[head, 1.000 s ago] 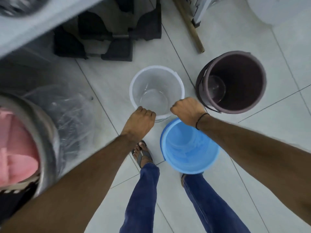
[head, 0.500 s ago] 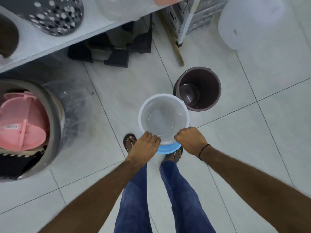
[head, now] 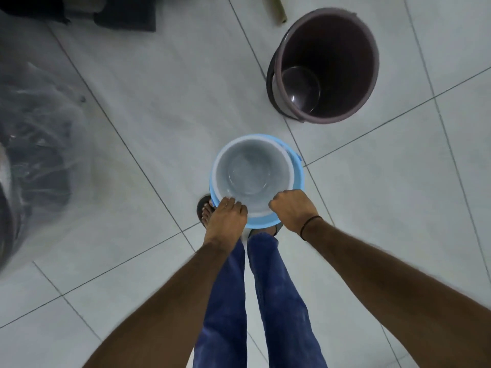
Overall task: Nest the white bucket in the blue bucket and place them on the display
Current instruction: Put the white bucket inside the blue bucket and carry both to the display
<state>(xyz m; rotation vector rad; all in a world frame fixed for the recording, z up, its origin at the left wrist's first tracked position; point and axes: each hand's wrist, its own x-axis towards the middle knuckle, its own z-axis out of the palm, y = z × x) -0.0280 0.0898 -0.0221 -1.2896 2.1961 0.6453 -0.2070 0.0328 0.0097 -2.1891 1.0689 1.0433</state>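
The white bucket (head: 252,171) sits inside the blue bucket (head: 297,176), whose rim shows as a ring around it on the right and near sides. They are over the tiled floor just ahead of my feet. My left hand (head: 227,217) grips the near left rim of the white bucket. My right hand (head: 293,208) grips the near right rim. Whether the fingers also hold the blue rim is hidden. The display is out of view.
A dark maroon bucket (head: 329,62) with a black handle stands on the floor at the upper right. Clear plastic wrapping (head: 39,115) covers goods at the left. Dark objects (head: 122,14) lie along the top edge, with a wooden stick end (head: 277,11) beside them.
The white bucket was lifted from the floor and lowered over the blue bucket; it now sits deeper inside. The view has dropped, so the shelf is gone from sight.
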